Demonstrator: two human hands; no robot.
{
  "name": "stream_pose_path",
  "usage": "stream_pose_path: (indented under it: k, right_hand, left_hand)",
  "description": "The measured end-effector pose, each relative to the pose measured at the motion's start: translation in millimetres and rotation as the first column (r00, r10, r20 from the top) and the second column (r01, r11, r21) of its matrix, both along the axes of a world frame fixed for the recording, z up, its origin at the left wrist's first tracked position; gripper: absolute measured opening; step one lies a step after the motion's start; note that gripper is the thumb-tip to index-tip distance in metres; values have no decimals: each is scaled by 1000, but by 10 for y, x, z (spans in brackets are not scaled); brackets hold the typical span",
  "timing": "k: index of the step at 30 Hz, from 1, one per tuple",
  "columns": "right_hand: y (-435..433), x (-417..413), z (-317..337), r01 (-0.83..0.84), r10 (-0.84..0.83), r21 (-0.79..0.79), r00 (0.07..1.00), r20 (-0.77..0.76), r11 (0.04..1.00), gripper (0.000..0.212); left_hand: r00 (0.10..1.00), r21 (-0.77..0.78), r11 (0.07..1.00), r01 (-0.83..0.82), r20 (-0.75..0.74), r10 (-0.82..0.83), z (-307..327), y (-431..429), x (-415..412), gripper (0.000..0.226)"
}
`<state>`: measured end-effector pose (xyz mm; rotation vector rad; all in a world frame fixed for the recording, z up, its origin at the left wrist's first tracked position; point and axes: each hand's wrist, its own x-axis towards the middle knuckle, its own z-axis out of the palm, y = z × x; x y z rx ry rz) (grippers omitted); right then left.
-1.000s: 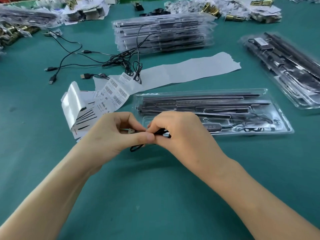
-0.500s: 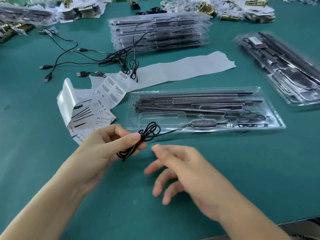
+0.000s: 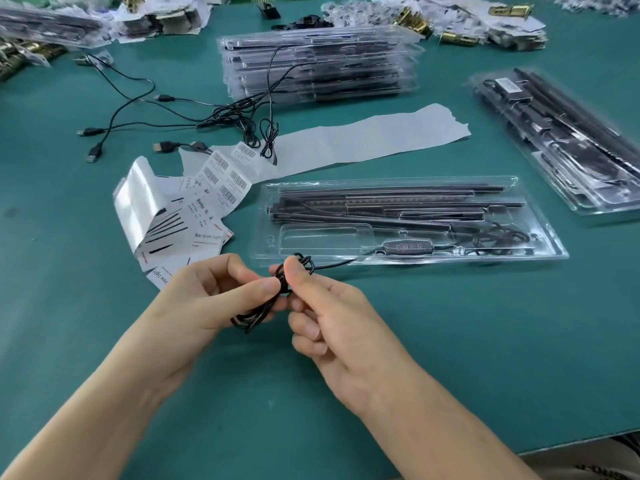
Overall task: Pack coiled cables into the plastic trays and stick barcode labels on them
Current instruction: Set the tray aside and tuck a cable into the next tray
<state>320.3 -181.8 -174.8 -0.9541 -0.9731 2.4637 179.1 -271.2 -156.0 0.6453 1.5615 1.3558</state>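
Observation:
A thin black coiled cable [image 3: 258,315] hangs between my two hands just in front of an open clear plastic tray [image 3: 540,237]. My left hand [image 3: 207,299] pinches the bundle between thumb and forefinger. My right hand [image 3: 329,317] pinches the same bundle at its upper end, thumb up. The cable's lead runs from the coil into the tray to a black inline controller [image 3: 408,247]. Dark light bars [image 3: 381,202] lie in the tray's far half. Sheets of barcode labels [image 3: 225,178] lie left of the tray.
Loose black USB cables [image 3: 145,112] sprawl at the back left. A stack of packed trays [image 3: 318,64] stands behind, another pile [image 3: 568,140] at the right. A long white backing strip [image 3: 363,140] lies between. The table's front edge [image 3: 571,441] shows at lower right.
My right hand, open and away from the cable half a second ago, has come back up and taken hold of the coil beside my left hand.

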Motion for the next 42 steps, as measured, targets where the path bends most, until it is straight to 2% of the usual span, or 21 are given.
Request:
stream_pose_path:
  k: [4, 8, 14, 18, 22, 25, 29, 32, 37, 40, 42]
  right_hand:
    - [-17, -19, -9, 33, -33, -19, 999, 9, 999, 22]
    - [-50, -47, -2, 50, -55, 72, 996, 76, 996, 25]
    - [-31, -54, 9, 52, -103, 275, 979, 174, 960, 31]
    - [-22, -61, 13, 50, -104, 261, 975, 196, 964, 28]
    - [-37, -66, -4, 73, -110, 201, 977, 180, 977, 32]
    - [-31, -46, -7, 49, -79, 185, 984, 160, 981, 29]
    - [25, 23, 25, -60, 9, 297, 985, 171, 953, 23]
    - [88, 75, 28, -92, 10, 363, 975, 221, 927, 23]
    - [103, 82, -18, -48, -39, 370, 974, 223, 928, 23]
    - [94, 89, -39, -25, -65, 364, 970, 232, 931, 25]
    - [114, 110, -34, -9, -86, 354, 964, 251, 935, 25]
  left_hand:
    - [976, -20, 1000, 23, -215, -27, 34, 14, -15, 31]
    - [939, -21, 999, 44, -339, -48, 45, -14, -39, 28]
    - [944, 11, 1000, 2, -330, 2, 6, -16, -8, 23]
    - [944, -29, 999, -14, -329, 3, -22, -3, -14, 31]
    - [899, -77, 997, 15, -436, -47, -23, -9, -18, 31]
    - [877, -80, 997, 19, -478, -55, -7, 20, -25, 40]
    - [868, -38, 999, 10, -495, -27, -7, 40, -29, 37]
    - [850, 4, 1000, 23, -527, -17, -28, 31, 29, 29]
    - [760, 78, 997, 26, -649, 31, -82, 67, 92, 19]
    - [732, 4, 995, 103, -678, -73, -21, 76, 53, 22]
    - [623, -22, 983, 180, -771, -131, 43, 87, -31, 21]
